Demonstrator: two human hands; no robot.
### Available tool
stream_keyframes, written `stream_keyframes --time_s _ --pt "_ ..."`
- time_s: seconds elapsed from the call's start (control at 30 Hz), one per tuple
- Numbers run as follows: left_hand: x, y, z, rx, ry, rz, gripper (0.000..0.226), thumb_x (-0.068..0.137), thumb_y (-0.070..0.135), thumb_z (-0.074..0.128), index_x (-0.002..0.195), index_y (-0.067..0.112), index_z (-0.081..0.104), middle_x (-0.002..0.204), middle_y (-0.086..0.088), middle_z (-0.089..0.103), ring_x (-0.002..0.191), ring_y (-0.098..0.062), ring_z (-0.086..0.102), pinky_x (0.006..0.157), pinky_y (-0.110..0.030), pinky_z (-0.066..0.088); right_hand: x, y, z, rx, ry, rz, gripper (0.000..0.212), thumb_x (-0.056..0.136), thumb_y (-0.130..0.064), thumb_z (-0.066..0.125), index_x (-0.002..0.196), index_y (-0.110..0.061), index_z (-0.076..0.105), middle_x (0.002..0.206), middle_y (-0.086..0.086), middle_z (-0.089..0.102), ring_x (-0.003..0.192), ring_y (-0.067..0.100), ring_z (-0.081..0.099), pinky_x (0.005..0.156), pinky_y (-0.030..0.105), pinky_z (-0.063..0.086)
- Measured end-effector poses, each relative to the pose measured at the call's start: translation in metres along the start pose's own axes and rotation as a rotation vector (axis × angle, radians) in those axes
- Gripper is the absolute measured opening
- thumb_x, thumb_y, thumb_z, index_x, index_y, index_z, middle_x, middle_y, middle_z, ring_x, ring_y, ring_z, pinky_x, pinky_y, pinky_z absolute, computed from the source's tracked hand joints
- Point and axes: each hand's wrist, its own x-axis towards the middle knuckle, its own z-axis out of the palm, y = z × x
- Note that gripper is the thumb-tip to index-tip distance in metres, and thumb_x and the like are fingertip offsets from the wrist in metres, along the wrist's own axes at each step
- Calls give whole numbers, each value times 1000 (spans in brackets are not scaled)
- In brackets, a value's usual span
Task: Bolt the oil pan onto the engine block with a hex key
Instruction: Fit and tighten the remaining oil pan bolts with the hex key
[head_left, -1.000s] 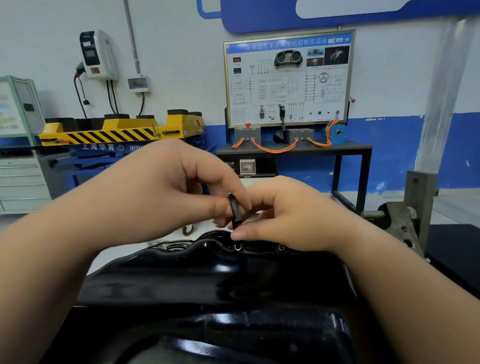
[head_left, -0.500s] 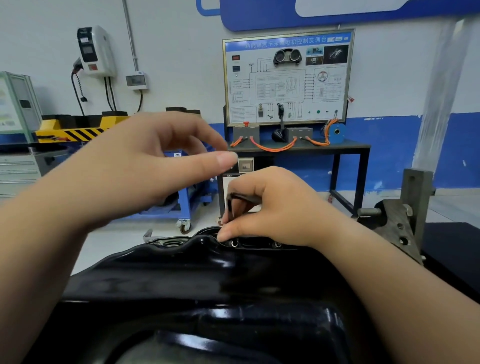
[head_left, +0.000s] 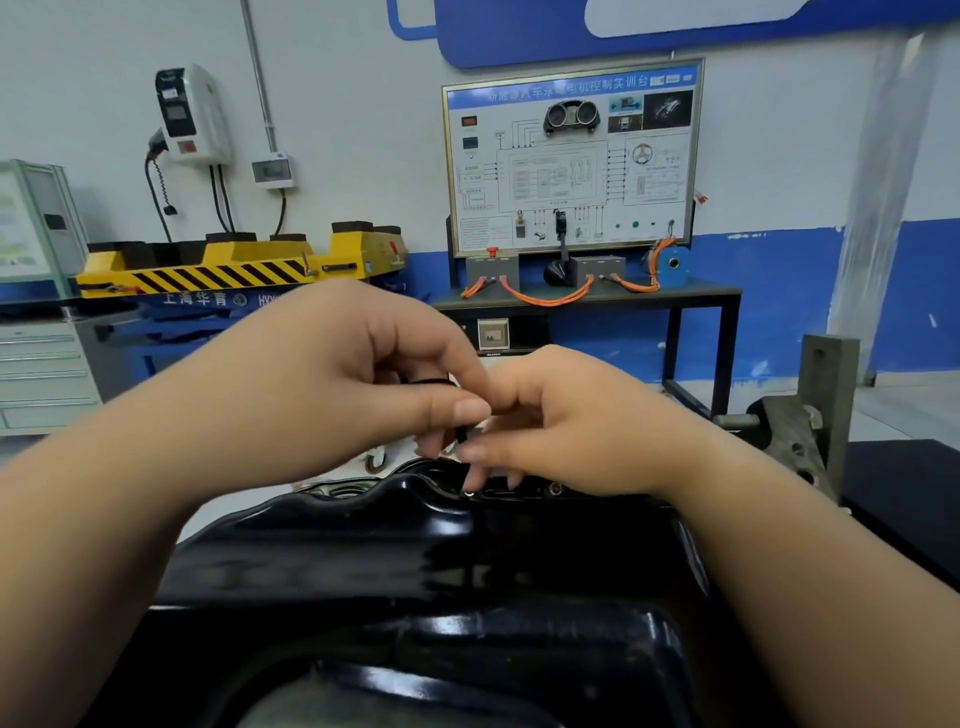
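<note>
black hex key (head_left: 460, 433) mostly hidden between both hands (head_left: 467, 410).

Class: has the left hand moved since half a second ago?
Yes. The left hand has come down toward the oil pan rim, closing onto the hex key.

Both forearms were bare, with no sleeve showing anywhere up to the frame's edge. The left hand (head_left: 332, 384) and right hand (head_left: 582, 421) wore no gloves, rings or watch. The fingernails (head_left: 470, 408) were short, plain and unpainted.
</note>
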Motion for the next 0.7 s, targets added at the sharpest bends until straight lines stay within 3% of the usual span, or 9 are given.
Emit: stream_keyframes --time_s 0.07,0.13,0.23,0.33,0.4,0.47,0.53,0.6,0.7 --pt "0 1 0 -8 1 1 31 65 60 57 87 43 67 66 11 70 57 -13 64 62 -34 55 0 -1 0 -1 9 -14 15 88 -3 62 90 -14 71 65 -18 66 65 3 67 64 23 54" --pt "-1 2 -1 -15 46 1 33 64 63 57 87 42 67 67 11 68 47 -10 57 51 -22 51 1 -2 2 8 39 -13 15 85 -3 66 86 -17 73 66 -16 68 65 8 69 67 19 55" --pt "0 2 -4 -46 162 -41 38 60 67 57 88 44 66 73 13 65 38 -3 47 42 -11 41 4 -1 5 36 75 -14 18 78 -1 73 76 -18 68 76 -5 72 64 20 70 70 29 58" --pt "0 2 -5 -40 244 -85 45 53 70 59 90 44 64 74 19 65 35 3 42 41 -3 32 8 0 8 -15 110 1 22 71 -11 81 67 -18 60 65 -5 65 56 12 68 57 21 53" --pt "-1 4 -5 -38 221 -90 44 51 70 62 84 41 65 67 16 63 35 2 42 41 -3 32 9 0 9 -32 114 9 21 70 -14 82 75 -8 62 63 -8 60 55 11 68 53 18 49" --pt "-1 5 -4 -15 158 -75 37 53 67 71 77 40 68 60 9 61 35 0 42 39 -7 35 9 1 9 -35 135 10 25 71 -15 82 78 -4 60 63 -9 59 55 13 68 55 24 51" --pt "0 2 -2 41 109 -60 27 55 60 76 74 41 69 60 1 61 42 -11 49 47 -25 49 9 2 8 -33 143 9 25 73 -15 80 82 -2 60 68 -6 61 57 15 68 59 30 53" --pt "0 0 -1 61 98 -59 20 60 55 68 77 45 69 64 0 65 51 -16 55 59 -41 54 7 2 8 -8 131 18 18 77 -13 77 85 -5 63 73 -4 64 60 16 69 64 32 55" --pt "-1 -1 -3 23 83 -52 16 64 55 73 79 49 69 63 12 68 56 -4 62 62 -29 54 4 0 8 35 71 29 10 87 -6 66 88 -16 66 76 -11 67 68 16 70 65 30 57"
